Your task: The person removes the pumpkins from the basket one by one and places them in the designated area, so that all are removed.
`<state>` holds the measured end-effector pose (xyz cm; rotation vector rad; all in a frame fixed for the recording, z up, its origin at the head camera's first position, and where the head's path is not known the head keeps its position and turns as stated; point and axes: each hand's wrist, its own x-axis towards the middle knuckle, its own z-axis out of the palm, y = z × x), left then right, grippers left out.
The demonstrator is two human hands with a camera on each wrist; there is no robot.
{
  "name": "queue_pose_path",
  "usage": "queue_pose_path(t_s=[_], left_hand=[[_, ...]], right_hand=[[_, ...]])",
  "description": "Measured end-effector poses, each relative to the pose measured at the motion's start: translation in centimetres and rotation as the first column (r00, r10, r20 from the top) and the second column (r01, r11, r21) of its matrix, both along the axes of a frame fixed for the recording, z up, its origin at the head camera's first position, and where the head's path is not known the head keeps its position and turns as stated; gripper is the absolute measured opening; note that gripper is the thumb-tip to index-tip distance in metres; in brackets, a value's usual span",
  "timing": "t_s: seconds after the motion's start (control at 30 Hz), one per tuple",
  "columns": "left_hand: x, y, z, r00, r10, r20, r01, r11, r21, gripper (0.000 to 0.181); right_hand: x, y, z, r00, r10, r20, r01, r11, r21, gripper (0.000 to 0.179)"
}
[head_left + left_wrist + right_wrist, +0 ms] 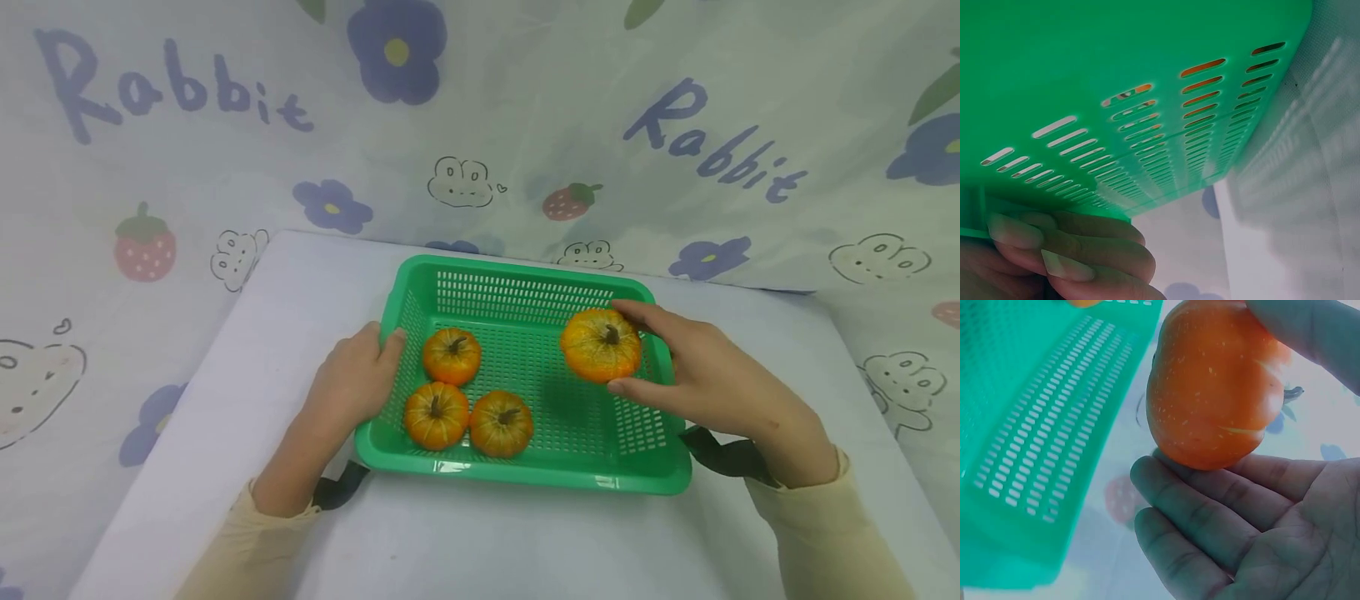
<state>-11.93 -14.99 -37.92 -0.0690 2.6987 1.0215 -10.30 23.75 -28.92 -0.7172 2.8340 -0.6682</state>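
A green plastic basket with slotted walls stands on the white table. My left hand grips its left rim; the left wrist view shows the curled fingers under the rim, against the outer wall. Between the thumb and fingers of my right hand is a small orange pumpkin, held over the basket's right part with its stem up. The right wrist view shows this pumpkin from its smooth side, beside the basket wall. Three similar pumpkins, one behind and two in front, rest in the basket's left half.
A white cloth covers the table under the basket. Behind it hangs a pale curtain printed with flowers, strawberries, rabbits and lettering. Dark straps run at both wrists.
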Motion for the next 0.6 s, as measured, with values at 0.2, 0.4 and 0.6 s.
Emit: queue_pose_path(t_s=[0.2,0.4,0.6], left_hand=[[0.0,0.0,-0.1,1.000,-0.002,0.000,0.002,1.000,-0.001,0.048],[0.0,0.0,0.1,1.000,-0.003,0.003,0.003,1.000,0.001,0.048],[0.1,0.0,0.2,1.000,0.005,0.026,-0.006,1.000,0.031,0.049]], right_hand=[[1.6,2.5,-0.3,0.997,-0.043,-0.072,0.041,0.999,-0.021,0.083],[3.5,5.0,-1.0,0.984,-0.134,-0.116,0.133,0.991,-0.017,0.088],[4.9,7.0,-1.8,0.961,-0.263,-0.089,0.260,0.965,-0.047,0.091]])
